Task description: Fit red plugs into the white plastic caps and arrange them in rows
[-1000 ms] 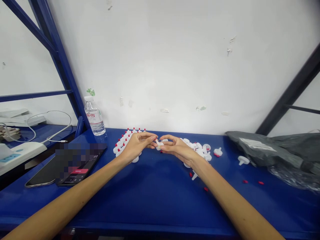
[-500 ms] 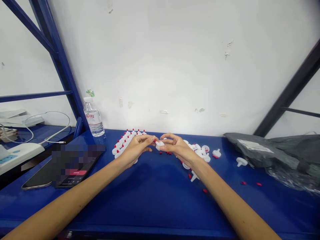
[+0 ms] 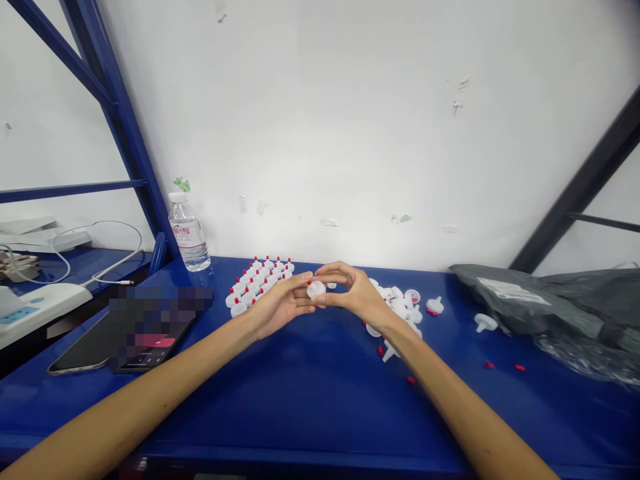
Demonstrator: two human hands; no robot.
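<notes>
Near right part of capped rows [image 3: 259,280] hidden behind left hand [image 3: 281,308]. Loose white funnels [image 3: 399,307] partly covered by right hand [image 3: 364,297] and wrist. Contact of left fingers with held funnel [image 3: 316,291]: unclear. Phone screen [image 3: 155,341] pixelated. Grey bag [image 3: 585,300] cut off at right edge. Bag-label print [image 3: 513,291] too small.

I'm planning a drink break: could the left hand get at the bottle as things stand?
Probably yes. The left hand looks open. The capped pieces stand between it and the bottle, but they are low, so it could likely pass over them.
</notes>
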